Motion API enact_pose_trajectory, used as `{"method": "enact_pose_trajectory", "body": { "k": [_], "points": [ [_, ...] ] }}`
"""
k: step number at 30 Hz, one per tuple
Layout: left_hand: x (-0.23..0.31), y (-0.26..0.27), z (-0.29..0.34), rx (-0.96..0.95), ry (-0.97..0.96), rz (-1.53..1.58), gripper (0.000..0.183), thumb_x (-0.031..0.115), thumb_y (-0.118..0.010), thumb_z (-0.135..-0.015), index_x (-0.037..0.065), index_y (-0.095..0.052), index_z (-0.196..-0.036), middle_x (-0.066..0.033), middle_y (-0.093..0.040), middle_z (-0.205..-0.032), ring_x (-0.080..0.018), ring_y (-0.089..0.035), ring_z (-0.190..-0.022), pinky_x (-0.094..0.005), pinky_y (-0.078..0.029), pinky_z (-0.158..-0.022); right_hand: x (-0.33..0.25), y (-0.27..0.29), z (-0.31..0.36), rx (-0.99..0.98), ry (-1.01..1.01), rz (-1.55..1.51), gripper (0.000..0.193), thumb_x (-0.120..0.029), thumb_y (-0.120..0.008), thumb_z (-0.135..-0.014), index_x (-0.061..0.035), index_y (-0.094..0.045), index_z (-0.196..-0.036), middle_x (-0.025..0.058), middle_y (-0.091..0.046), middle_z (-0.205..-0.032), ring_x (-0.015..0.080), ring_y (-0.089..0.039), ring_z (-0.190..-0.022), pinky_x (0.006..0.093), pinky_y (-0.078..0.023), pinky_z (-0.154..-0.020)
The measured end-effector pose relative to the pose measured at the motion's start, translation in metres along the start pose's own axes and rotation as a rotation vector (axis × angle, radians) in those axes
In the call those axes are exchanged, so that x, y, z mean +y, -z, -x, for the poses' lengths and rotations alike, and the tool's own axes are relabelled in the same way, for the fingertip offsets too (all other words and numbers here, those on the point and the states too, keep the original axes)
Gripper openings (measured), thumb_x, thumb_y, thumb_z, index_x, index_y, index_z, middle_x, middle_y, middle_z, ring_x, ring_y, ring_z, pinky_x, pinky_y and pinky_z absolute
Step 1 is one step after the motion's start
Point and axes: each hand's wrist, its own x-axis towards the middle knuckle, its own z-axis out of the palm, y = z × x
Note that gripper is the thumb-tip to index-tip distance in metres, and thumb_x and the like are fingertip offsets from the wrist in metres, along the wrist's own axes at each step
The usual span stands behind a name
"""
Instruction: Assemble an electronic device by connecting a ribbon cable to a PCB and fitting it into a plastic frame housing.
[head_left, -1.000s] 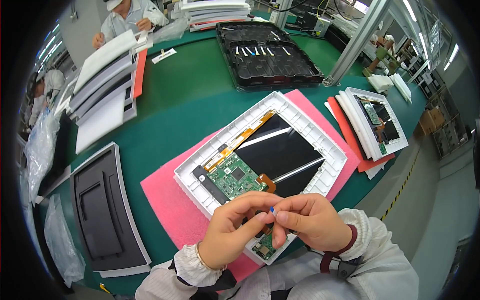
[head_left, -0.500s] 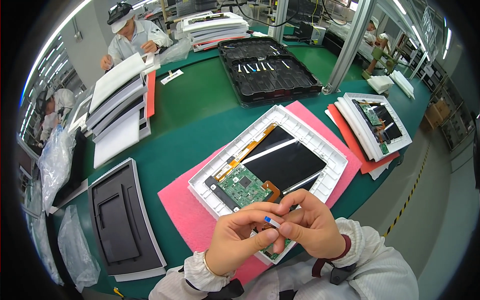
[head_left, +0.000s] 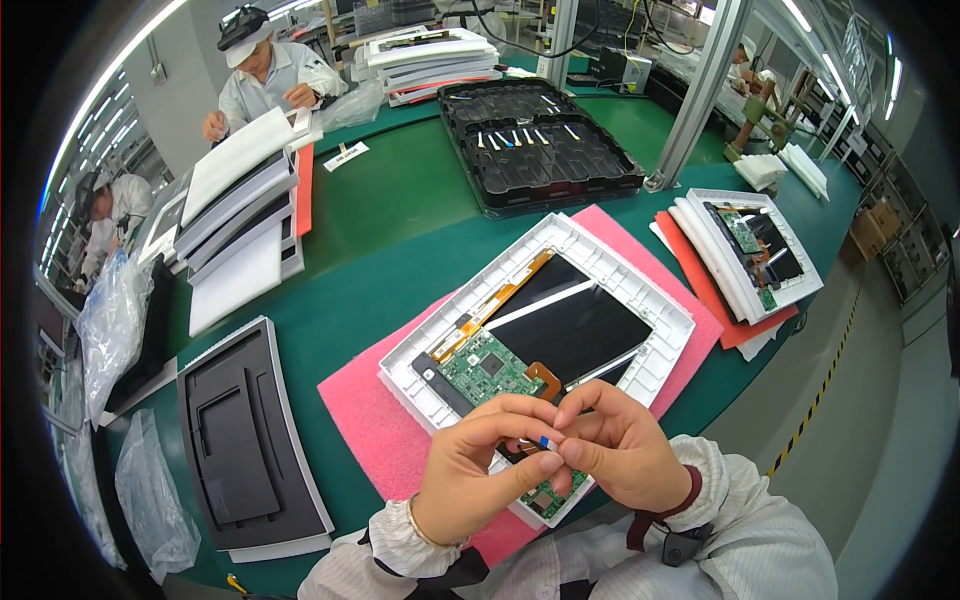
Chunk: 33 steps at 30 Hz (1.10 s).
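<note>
A short white ribbon cable with a blue end [head_left: 545,441] is pinched between the fingertips of both my hands. My left hand [head_left: 470,468] is closed on it from the left, and my right hand [head_left: 622,452] from the right; fingers cover most of the strip. Just beneath them lies a white plastic frame [head_left: 668,350] holding a black panel [head_left: 575,330], a green circuit board [head_left: 488,365] and orange flex strips [head_left: 505,290]. A second green board [head_left: 553,495] shows partly under my hands. The frame rests on a pink foam sheet [head_left: 350,400].
A dark cover panel [head_left: 245,440] lies at the left by clear plastic bags [head_left: 150,490]. Behind is a black tray [head_left: 540,150] with several small cables. Foam-layered stacks [head_left: 240,235] stand far left; another framed unit [head_left: 765,250] sits at right. A co-worker [head_left: 265,75] works across the table.
The cable has turned and slid deeper between my fingertips, so less of its white strip shows. My hands otherwise stay in nearly the same place over the frame.
</note>
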Motion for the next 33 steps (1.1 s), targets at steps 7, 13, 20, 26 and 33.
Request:
{"method": "enact_pose_trajectory", "body": {
  "k": [7, 13, 20, 26, 33],
  "points": [
    [-0.002, -0.001, 0.000, 0.014, -0.007, 0.002, 0.018, 0.004, -0.075, -0.083, 0.004, -0.071, -0.100, -0.0075, -0.062, -0.114, -0.0105, -0.054, -0.098, -0.0248, -0.041, -0.081, 0.001, -0.001, 0.001, 0.049, 0.039, 0.007, 0.020, -0.008, -0.060, -0.096, -0.0019, -0.050, -0.112, 0.0076, -0.065, -0.093, 0.0116, -0.065, -0.081, 0.0248, -0.053, -0.073],
    [-0.004, -0.004, 0.000, 0.070, -0.014, -0.001, 0.016, 0.003, -0.074, -0.083, 0.002, -0.071, -0.099, -0.0091, -0.062, -0.114, -0.0104, -0.054, -0.095, -0.0246, -0.041, -0.080, 0.009, -0.001, 0.000, 0.137, 0.228, 0.294, 0.021, -0.002, -0.066, -0.091, 0.0004, -0.056, -0.110, 0.0072, -0.065, -0.097, 0.0115, -0.065, -0.085, 0.0255, -0.054, -0.078],
    [-0.007, -0.005, 0.000, 0.102, 0.001, 0.051, 0.017, 0.001, -0.074, -0.083, 0.001, -0.070, -0.099, -0.0109, -0.062, -0.114, -0.0102, -0.054, -0.094, -0.0248, -0.042, -0.081, 0.012, 0.004, -0.005, 0.159, 0.665, 0.860, 0.024, 0.008, -0.071, -0.077, 0.0005, -0.064, -0.099, 0.0119, -0.066, -0.095, 0.0200, -0.067, -0.083, 0.0279, -0.055, -0.070],
    [-0.008, -0.004, 0.000, 0.108, -0.009, 0.016, 0.017, 0.001, -0.074, -0.082, 0.001, -0.070, -0.098, -0.0113, -0.062, -0.115, -0.0098, -0.054, -0.094, -0.0241, -0.041, -0.080, 0.019, -0.001, -0.001, 0.208, 0.853, 1.121, 0.028, 0.008, -0.073, -0.073, -0.0004, -0.065, -0.098, 0.0119, -0.067, -0.097, 0.0238, -0.068, -0.082, 0.0287, -0.056, -0.067],
    [-0.009, -0.006, 0.001, 0.123, -0.018, 0.034, 0.016, 0.002, -0.073, -0.082, 0.001, -0.069, -0.098, -0.0115, -0.062, -0.114, -0.0099, -0.054, -0.093, -0.0238, -0.041, -0.079, 0.022, -0.002, -0.003, 0.249, 0.851, 1.102, 0.027, 0.009, -0.072, -0.072, -0.0007, -0.066, -0.097, 0.0116, -0.067, -0.095, 0.0232, -0.069, -0.080, 0.0289, -0.056, -0.067]
  ]
}}
